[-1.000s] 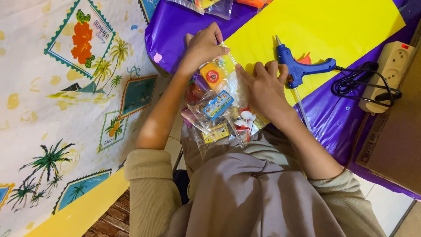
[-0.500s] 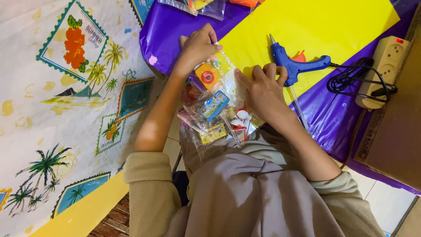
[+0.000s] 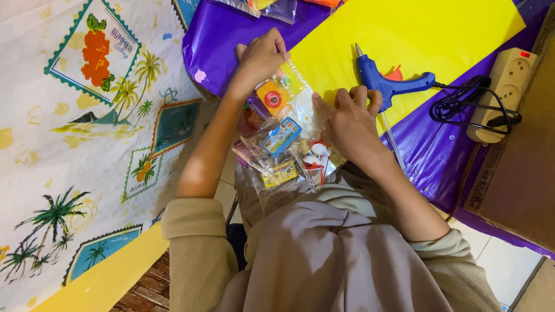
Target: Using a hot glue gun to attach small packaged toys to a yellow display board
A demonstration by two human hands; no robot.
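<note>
Fingers (image 3: 272, 43) of both hands stay pinching the clear packet (image 3: 300, 101), barely shifted toward the yellow sheet (image 3: 439, 34)

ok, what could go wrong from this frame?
1. The blue glue gun lies on the yellow sheet, its nozzle close beside the right hand; if hot, it could burn fingers or mark the sheet.
2. Its black cord coils beside the power strip; an arm might snag it.
3. The left hand pinches a clear packet; the loose packets on the lap may slide off.
</note>
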